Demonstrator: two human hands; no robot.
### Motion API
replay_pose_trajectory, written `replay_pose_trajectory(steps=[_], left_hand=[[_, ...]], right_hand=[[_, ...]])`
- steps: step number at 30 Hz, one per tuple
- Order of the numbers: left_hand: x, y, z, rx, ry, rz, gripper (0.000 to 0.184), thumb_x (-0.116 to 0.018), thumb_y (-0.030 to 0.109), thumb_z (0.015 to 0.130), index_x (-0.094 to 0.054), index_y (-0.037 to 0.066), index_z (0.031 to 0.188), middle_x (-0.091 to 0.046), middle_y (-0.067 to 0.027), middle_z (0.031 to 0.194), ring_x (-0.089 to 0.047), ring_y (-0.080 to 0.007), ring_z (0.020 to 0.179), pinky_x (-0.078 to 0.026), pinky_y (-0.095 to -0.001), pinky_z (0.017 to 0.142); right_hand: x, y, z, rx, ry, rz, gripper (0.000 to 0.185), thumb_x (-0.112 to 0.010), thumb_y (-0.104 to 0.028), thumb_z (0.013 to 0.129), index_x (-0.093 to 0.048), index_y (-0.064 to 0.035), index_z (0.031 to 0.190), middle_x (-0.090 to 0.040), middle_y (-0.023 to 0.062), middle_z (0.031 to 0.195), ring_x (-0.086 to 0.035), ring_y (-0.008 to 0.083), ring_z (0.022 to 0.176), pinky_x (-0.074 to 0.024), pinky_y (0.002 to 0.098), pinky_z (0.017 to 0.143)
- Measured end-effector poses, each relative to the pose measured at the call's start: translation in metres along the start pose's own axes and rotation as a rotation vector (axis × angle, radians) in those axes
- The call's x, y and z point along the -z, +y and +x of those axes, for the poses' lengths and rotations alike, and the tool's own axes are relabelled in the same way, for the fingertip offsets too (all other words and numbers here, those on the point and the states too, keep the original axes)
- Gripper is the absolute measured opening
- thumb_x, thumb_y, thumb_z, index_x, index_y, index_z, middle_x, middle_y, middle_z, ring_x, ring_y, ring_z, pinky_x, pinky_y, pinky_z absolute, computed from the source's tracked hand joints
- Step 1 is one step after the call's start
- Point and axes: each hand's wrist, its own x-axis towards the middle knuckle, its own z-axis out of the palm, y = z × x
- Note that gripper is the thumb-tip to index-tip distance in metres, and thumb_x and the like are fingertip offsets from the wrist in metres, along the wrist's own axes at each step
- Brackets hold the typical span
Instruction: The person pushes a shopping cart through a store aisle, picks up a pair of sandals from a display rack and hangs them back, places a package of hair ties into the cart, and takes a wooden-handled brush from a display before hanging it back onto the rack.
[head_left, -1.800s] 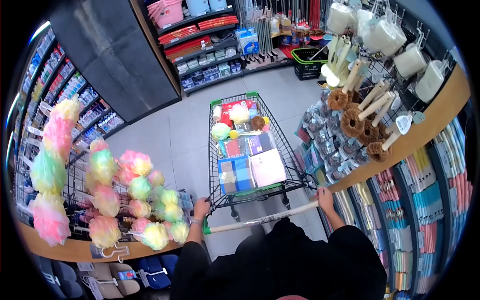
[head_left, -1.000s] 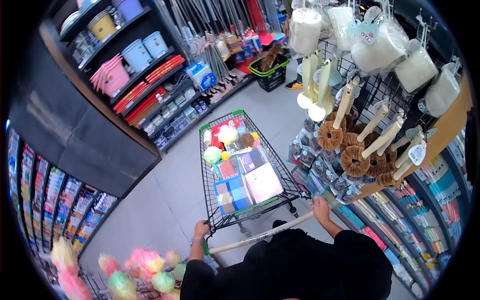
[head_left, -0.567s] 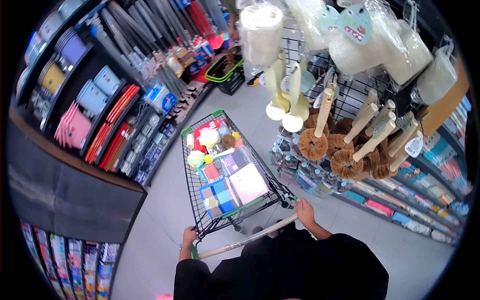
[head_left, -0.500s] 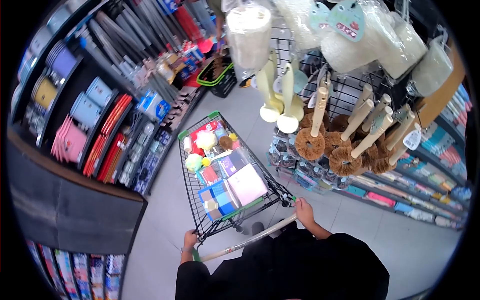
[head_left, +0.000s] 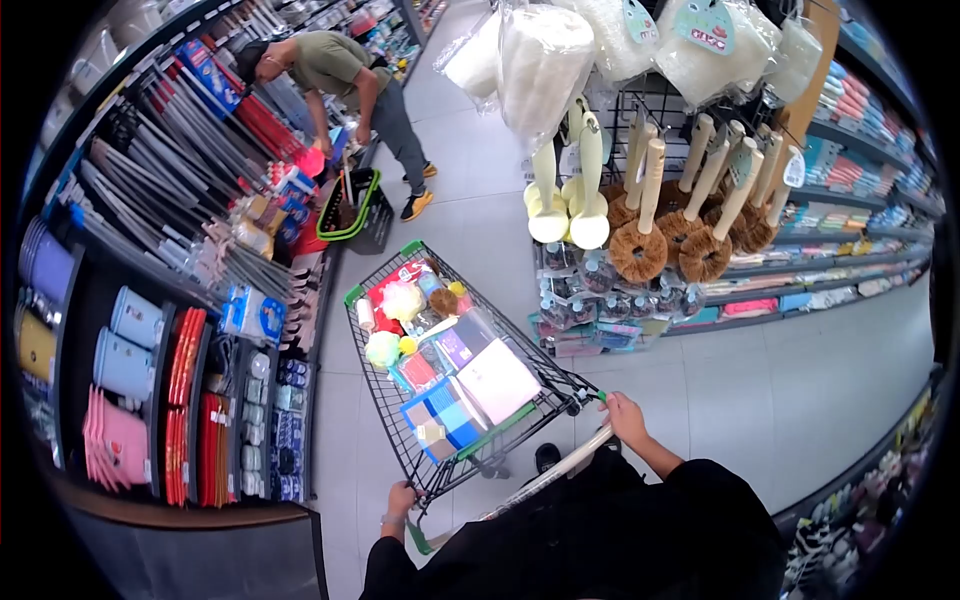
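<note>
A black wire shopping cart with green corners (head_left: pixel 413 247) stands tilted in view before me. My right hand (head_left: pixel 627 418) is closed around the right end of its pale handle bar (head_left: pixel 565 468). At the other end, my left hand (head_left: pixel 402 498) is closed on the cart's left side by the handle; its fingers are partly hidden. Inside the cart lie a whitish package (head_left: pixel 497 381), a blue patterned box (head_left: pixel 440 418), a pale green bath puff (head_left: pixel 382 349), a pinkish-cream puff (head_left: pixel 403 300), a round brown brush head (head_left: pixel 443 301) and several smaller packs.
Wooden-handled brown brushes (head_left: pixel 638 252), pale yellow long-handled items (head_left: pixel 588 215) and wrapped white loofahs (head_left: pixel 545 65) hang on a rack at right. Shelves with blue bins (head_left: pixel 125 360) line the left. Ahead, another person (head_left: pixel 335 75) bends by a black-and-green basket (head_left: pixel 372 222).
My view has turned left and the cart has moved up the aisle. The other person, barely visible before, now shows fully. Both hands keep hold of the cart.
</note>
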Motion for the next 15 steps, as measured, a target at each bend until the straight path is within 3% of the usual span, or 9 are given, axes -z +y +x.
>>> replay_pose_trajectory(steps=[8, 10, 15], left_hand=[[0.042, 0.039, 0.046, -0.031, -0.135, 0.108, 0.016, -0.055, -0.004, 0.077, -0.070, -0.009, 0.080, -0.072, -0.0168, 0.075, -0.066, -0.0228, 0.064, -0.049, -0.0338, 0.057], [0.042, 0.032, 0.059, -0.008, -0.160, 0.033, 0.018, -0.054, -0.003, 0.076, -0.071, -0.008, 0.079, -0.072, -0.0161, 0.075, -0.066, -0.0229, 0.066, -0.050, -0.0361, 0.059], [0.068, 0.029, 0.061, -0.047, -0.223, 0.219, 0.023, -0.054, 0.001, 0.077, -0.073, -0.008, 0.084, -0.071, -0.0142, 0.076, -0.062, -0.0222, 0.067, -0.048, -0.0356, 0.059]], right_hand=[[-0.039, -0.015, -0.019, -0.072, 0.193, -0.082, 0.034, -0.041, -0.028, 0.104, -0.063, -0.0028, 0.096, -0.071, 0.0082, 0.079, -0.069, 0.0207, 0.060, -0.0541, 0.0365, 0.061], [-0.049, -0.004, -0.026, -0.022, 0.234, -0.128, 0.035, -0.042, -0.031, 0.103, -0.062, -0.0035, 0.094, -0.071, 0.0097, 0.079, -0.069, 0.0249, 0.063, -0.0540, 0.0405, 0.063], [-0.064, -0.022, -0.051, -0.052, 0.349, -0.299, 0.040, -0.041, -0.034, 0.103, -0.062, -0.0035, 0.089, -0.070, 0.0170, 0.081, -0.067, 0.0372, 0.072, -0.0521, 0.0493, 0.067]])
